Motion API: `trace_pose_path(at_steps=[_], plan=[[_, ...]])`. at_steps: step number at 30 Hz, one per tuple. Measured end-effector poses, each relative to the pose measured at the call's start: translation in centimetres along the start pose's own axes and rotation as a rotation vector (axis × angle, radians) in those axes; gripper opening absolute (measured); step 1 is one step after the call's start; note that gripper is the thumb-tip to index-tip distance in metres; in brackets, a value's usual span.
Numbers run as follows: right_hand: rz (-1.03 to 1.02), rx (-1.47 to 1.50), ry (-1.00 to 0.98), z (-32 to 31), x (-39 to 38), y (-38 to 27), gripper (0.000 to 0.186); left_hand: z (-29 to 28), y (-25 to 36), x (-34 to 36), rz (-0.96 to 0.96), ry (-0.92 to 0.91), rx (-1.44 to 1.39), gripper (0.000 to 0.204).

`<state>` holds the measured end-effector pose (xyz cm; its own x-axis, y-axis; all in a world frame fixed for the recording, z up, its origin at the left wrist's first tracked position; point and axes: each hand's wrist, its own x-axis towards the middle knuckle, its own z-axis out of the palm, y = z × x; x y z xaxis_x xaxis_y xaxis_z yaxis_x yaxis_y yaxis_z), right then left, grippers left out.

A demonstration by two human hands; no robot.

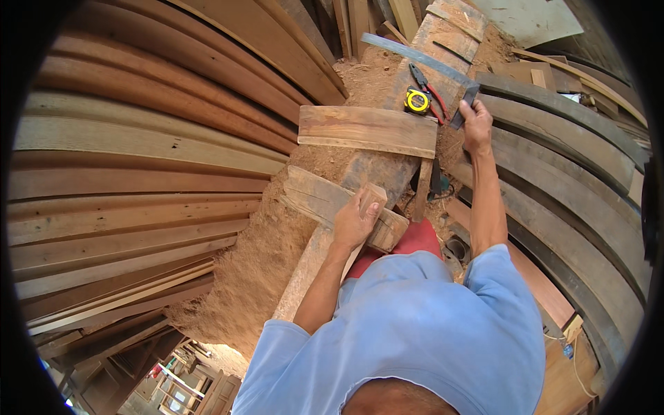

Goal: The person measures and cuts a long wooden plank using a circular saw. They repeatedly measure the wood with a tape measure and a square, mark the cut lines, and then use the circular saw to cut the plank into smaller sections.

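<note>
My left hand [355,223] is closed around a small wooden block [374,196], just above a worn board [315,195] that lies slantwise across the bench plank [370,169]. My right hand [477,126], farther off to the right, grips the dark stock of a try square [432,62]; its long metal blade reaches left over the plank. Beside that hand lie red-handled pliers [437,100] and a yellow and black tape measure [417,101]. Between my hands and these tools, a wider brown board [366,130] rests across the plank.
Long timbers [138,187] are stacked along the left, and more greyish planks [553,159] line the right. Sawdust [256,277] is heaped beside the bench. A narrow upright wood strip [422,190] stands near my knee, with a partly hidden dark tool [440,183] behind it.
</note>
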<state>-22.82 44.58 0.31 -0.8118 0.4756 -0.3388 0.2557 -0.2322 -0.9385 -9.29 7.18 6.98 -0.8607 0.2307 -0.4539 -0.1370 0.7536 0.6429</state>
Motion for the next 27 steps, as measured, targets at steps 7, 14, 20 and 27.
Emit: trace_pose_path(at_steps=[7,14,20,27], plan=[[0.263,-0.138,-0.265,4.3,-20.0,3.5,0.011,0.5,-1.2,-0.5,-0.012,-0.007,0.021,0.061],[0.411,-0.116,-0.22,8.8,-25.8,7.6,0.015,0.6,-1.1,-0.3,0.074,0.026,-0.032,0.054],[0.417,-0.169,-0.311,8.5,-25.7,8.2,0.021,1.0,-1.2,-0.1,0.063,0.025,0.043,0.052],[0.461,-0.278,-0.383,8.6,-24.9,7.5,0.024,1.1,-1.5,0.0,0.116,0.063,0.032,0.051]])
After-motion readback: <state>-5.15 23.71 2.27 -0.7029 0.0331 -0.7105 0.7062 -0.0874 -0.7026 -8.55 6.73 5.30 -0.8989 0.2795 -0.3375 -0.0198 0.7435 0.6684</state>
